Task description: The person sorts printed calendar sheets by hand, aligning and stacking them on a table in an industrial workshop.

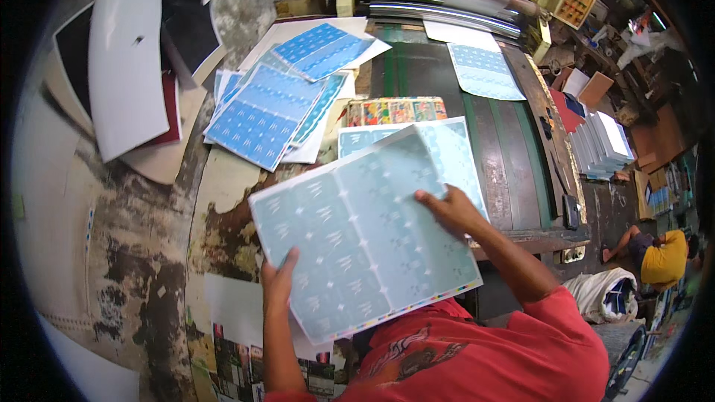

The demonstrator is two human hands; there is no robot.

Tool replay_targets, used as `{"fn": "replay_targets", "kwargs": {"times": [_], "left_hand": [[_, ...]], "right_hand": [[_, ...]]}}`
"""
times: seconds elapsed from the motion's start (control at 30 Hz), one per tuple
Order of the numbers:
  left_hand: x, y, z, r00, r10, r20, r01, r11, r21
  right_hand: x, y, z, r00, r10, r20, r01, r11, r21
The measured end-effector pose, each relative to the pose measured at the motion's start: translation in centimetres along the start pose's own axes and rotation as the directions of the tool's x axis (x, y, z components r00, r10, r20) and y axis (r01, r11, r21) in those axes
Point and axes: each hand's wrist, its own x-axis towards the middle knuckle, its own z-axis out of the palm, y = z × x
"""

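Observation:
A large pale blue-green printed sheet (350, 238) with a repeated white pattern is held tilted in front of my red shirt. My left hand (278, 277) grips its lower left edge, thumb on the printed face and fingers hidden behind. At the right edge my right hand (453, 211) is closed on the sheet, its thumb lying on the print. Just behind it lies another pale printed sheet (456, 152), partly covered. Farther back on the left, a loose pile of brighter blue printed sheets (264, 115) overlaps unevenly, topped by one turned sheet (322, 50).
A machine with metal rollers (447, 18) stands at the back; a printed sheet (484, 72) lies on its dark bed (514, 164). Behind the held sheet is a colourful patterned stack (395, 110). White boards (130, 67) lean left. A person in yellow (663, 259) crouches far right.

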Motion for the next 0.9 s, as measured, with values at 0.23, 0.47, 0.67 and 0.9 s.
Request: {"fn": "replay_targets", "kwargs": {"times": [0.23, 0.47, 0.67, 0.9], "left_hand": [[12.8, 5.9, 15.2, 0.960, 0.005, 0.282, -0.050, 0.987, 0.153], [17.0, 1.2, 17.6, 0.980, -0.053, 0.191, -0.080, 0.776, 0.626], [11.3, -4.8, 12.9, 0.963, -0.198, 0.181, 0.092, 0.876, 0.473], [7.5, -2.9, 13.3, 0.958, -0.195, 0.211, 0.118, 0.937, 0.330]], "right_hand": [[4.3, 0.6, -10.6, 0.966, 0.164, -0.200, -0.154, 0.986, 0.064], [11.0, 8.0, -10.6, 0.959, 0.253, -0.124, -0.247, 0.967, 0.060], [11.2, 8.0, -10.4, 0.942, 0.293, -0.160, -0.293, 0.956, 0.026], [9.1, 10.3, -15.5, 0.865, 0.496, 0.079, -0.492, 0.807, 0.325]]}}
